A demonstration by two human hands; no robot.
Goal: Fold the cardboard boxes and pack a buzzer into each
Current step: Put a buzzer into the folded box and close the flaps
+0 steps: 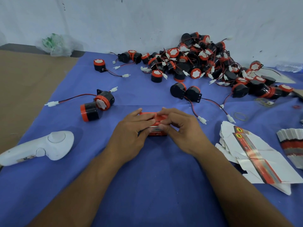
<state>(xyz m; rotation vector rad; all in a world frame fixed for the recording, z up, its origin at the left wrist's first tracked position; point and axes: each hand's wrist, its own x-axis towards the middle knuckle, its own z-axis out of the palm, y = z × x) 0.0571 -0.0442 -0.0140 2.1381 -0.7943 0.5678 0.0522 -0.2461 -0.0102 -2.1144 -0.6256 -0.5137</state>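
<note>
Most of the small red box (157,133) is hidden under both hands, so I cannot tell whether a buzzer sits inside. It lies at near centre on the blue surface (155,177). The left hand (131,130) grips the box's left side, fingers laid across its top. The right hand (182,128) curls round the right end, fingertips pinching a flap. Pale lettering on the box front is too blurred to read, as is the print on the flat boxes (249,149) at right. The buzzer pile (205,63) lies far right.
</note>
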